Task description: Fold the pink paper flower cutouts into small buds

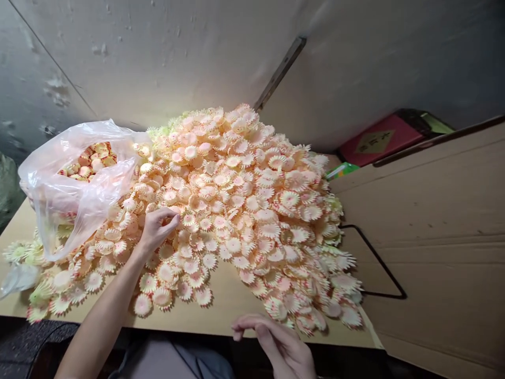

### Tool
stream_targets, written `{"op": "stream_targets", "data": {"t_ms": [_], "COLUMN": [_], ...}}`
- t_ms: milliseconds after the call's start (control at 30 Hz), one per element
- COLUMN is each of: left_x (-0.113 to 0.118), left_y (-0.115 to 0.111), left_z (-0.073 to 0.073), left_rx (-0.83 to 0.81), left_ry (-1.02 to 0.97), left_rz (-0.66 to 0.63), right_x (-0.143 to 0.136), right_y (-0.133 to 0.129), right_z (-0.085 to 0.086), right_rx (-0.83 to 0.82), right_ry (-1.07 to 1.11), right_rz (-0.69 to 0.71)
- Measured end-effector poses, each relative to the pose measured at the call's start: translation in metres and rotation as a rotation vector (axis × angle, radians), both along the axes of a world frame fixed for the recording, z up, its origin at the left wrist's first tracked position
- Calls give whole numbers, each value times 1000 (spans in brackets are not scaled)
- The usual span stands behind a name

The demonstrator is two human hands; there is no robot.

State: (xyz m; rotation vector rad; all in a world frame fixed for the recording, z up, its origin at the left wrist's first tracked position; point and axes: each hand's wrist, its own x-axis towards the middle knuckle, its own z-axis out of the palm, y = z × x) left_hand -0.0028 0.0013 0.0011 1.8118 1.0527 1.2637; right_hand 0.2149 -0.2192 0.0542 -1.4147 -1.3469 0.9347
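Note:
A large heap of pale pink and cream flower-shaped pieces [236,195] with notched edges covers much of the wooden table [221,310]. My left hand [160,226] is at the left part of the heap, its fingers curled together over the pieces; whatever they may pinch is too small to make out. Near the table's front edge, right of the middle, my right hand [276,342] is held with bent fingers, thumb and fingertips apart and nothing visible between them. Left of the heap, an open clear plastic bag [82,195] holds small rounded red-and-yellow pieces [94,160].
Cardboard [430,237] stands along the right side, with a black wire frame [382,263] against it. A red box [379,139] is behind it, near a green packet [343,169]. A grey wall [177,58] rises behind the heap.

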Motion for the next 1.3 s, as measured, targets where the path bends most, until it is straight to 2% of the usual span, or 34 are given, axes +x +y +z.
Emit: {"op": "stream_targets", "data": {"t_ms": [67,100,200,300,400,467,567,733,967,1133,1233,1300], "left_x": [0,0,1,1,2,2,3,5,3,2,4,5], "left_y": [0,0,0,0,0,0,-2,-4,-2,-1,-1,0], "left_z": [-2,-2,-1,2,4,5,7,11,8,6,6,5], "left_rx": [17,23,32,23,-12,-46,-72,-124,-291,-263,-205,-174], "left_ry": [14,19,23,0,-42,-42,-7,3,-112,-86,-52,-29], "left_rz": [-6,-7,-7,-13,5,15,-12,-32,-96,-75,-51,-39], "right_x": [-6,-12,-33,-50,-57,-58,-55,-53,-53,-55,-57,-54], "right_y": [22,38,104,167,202,207,203,200,203,202,197,193], "right_z": [5,7,5,-12,-36,-48,-56,-54,-54,-61,-53,-33], "right_rx": [53,73,125,148,97,63,44,23,24,14,118,244], "right_ry": [13,17,1,20,117,223,295,347,399,374,259,126], "right_rz": [-9,33,169,178,135,149,117,131,175,166,106,27]}}
